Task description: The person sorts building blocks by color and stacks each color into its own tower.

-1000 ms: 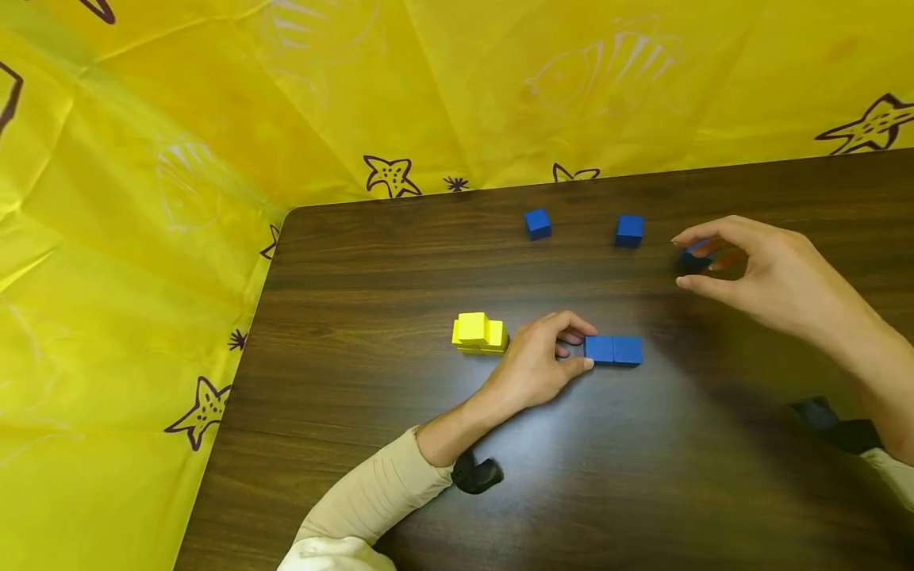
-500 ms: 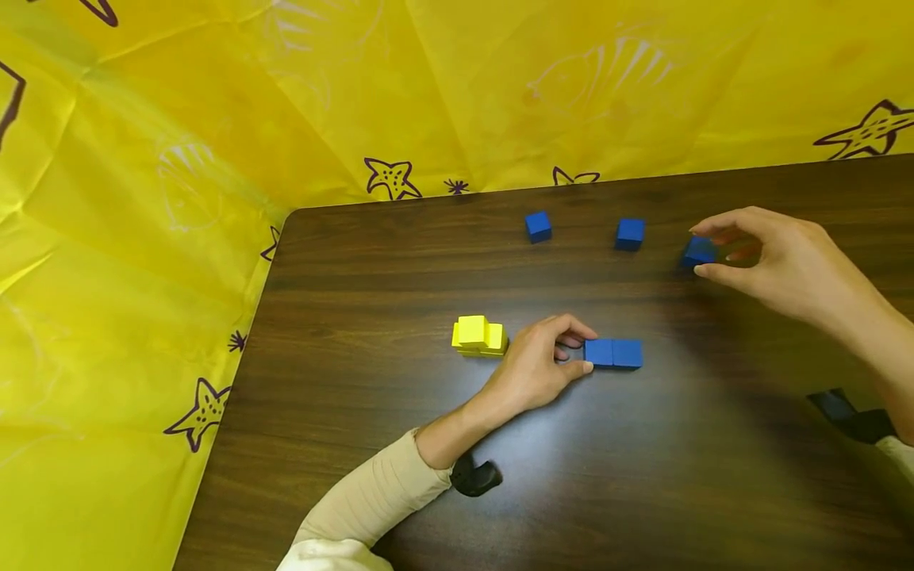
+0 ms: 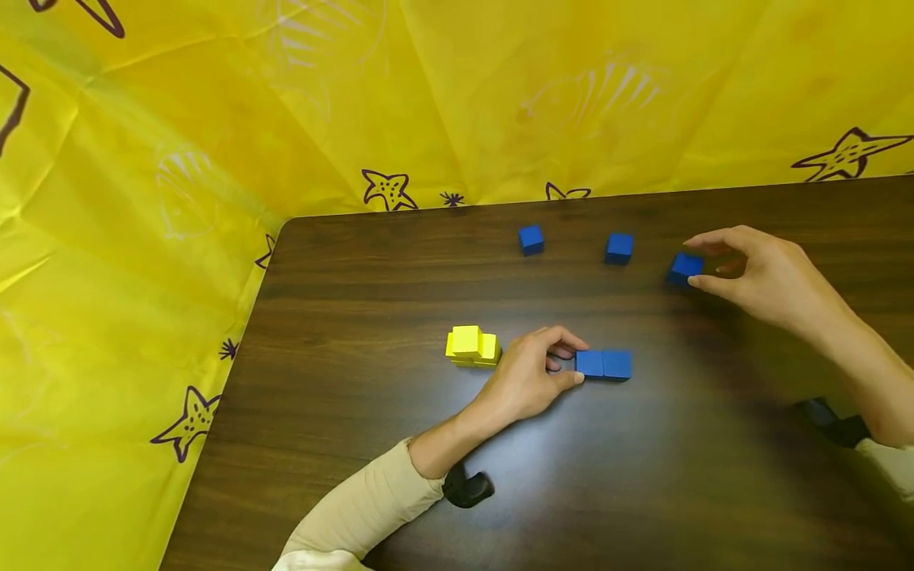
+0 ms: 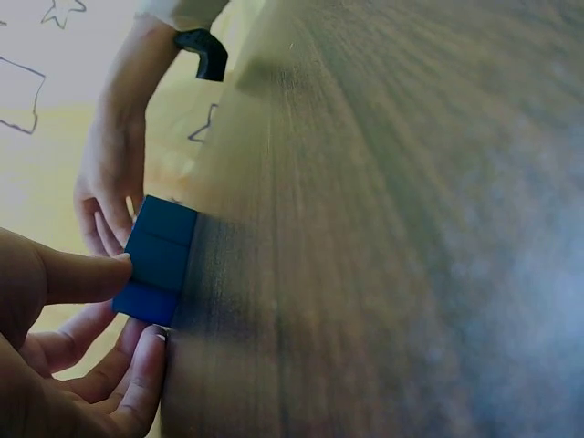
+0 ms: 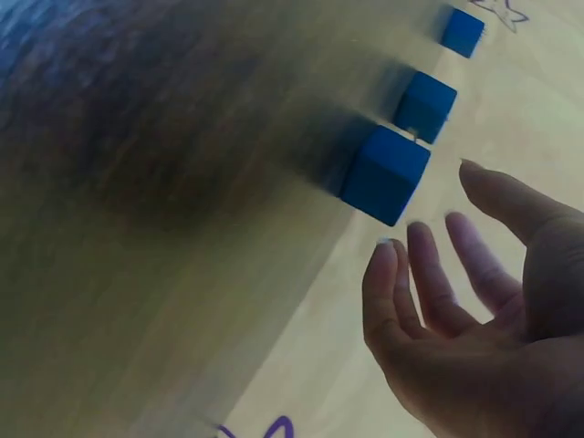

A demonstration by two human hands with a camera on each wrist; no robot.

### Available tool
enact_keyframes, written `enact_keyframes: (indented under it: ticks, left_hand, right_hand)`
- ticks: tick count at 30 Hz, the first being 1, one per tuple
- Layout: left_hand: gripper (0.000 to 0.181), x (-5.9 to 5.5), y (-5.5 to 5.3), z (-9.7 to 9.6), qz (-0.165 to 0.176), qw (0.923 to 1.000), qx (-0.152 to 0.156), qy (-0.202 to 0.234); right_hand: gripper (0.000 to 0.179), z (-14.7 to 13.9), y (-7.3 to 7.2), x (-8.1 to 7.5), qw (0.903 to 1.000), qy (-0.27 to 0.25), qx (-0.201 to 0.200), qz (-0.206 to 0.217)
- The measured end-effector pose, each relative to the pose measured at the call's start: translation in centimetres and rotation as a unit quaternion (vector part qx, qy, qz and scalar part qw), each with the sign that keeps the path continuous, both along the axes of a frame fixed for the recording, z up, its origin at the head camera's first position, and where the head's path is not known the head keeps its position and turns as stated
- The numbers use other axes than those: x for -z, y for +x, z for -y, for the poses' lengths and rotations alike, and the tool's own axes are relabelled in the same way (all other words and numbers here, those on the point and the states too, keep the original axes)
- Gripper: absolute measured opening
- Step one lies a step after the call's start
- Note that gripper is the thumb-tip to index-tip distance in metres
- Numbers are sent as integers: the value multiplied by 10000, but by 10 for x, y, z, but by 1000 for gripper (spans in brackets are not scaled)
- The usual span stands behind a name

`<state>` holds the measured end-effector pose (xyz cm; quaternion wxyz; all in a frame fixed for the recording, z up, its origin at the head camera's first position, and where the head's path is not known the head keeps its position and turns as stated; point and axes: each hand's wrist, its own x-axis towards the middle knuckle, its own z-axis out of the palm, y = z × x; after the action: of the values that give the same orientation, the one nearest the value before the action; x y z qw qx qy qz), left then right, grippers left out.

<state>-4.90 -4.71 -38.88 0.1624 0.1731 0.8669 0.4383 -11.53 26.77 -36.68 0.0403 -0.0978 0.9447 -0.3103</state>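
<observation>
My left hand (image 3: pixel 527 374) pinches the left end of two blue blocks set side by side, thumb at the front and index finger behind. The left block (image 3: pixel 589 363) touches the right block (image 3: pixel 617 365); both lie on the wooden table (image 3: pixel 343 301). At the far right, my right hand (image 3: pixel 764 274) curves loosely beside a single blue cube (image 5: pixel 385 173), its thumb and fingers spread. The right wrist view shows a gap between those fingertips and the cube.
Two more blue cubes lie toward the back: a middle cube (image 3: pixel 618 248) and a left cube (image 3: pixel 531 239). A small stack of yellow blocks (image 3: pixel 467 341) stands just left of my left hand. A yellow patterned cloth (image 3: pixel 457 95) hangs behind the table.
My right hand has drawn back a little to the right, and the cube it partly covered now shows more. The left hand stays on the blue pair. The head view has shifted slightly.
</observation>
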Motion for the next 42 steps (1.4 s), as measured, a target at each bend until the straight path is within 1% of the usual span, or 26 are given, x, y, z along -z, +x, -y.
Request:
enact_keyframes:
  ticks: [5, 10, 16, 22, 27, 34, 42]
  left_hand:
    - [30, 0, 2, 2, -54, 10000, -46, -5]
    - [29, -1, 3, 2, -31, 10000, -22, -25]
    - [29, -1, 3, 1, -59, 10000, -17, -43]
    - [29, -1, 2, 1, -144, 9999, 14, -27]
    - [29, 0, 2, 1, -189, 9998, 30, -20]
    - [29, 0, 2, 0, -192, 9998, 49, -44]
    - [29, 0, 2, 1, -170, 9998, 39, -52]
  right_hand:
    - [49, 1, -4, 3, 10000, -59, 9, 76]
    - [49, 0, -6, 6, 9996, 3, -31, 292]
    - [49, -2, -7, 11, 9994, 68, -140, 303]
    - [49, -3, -10, 14, 9991, 168, -132, 375]
    - [50, -4, -9, 15, 9986, 240, -134, 450]
    - [47, -6, -6, 16, 9992, 106, -68, 386]
    - [45, -5, 1, 11, 9997, -36, 76, 240]
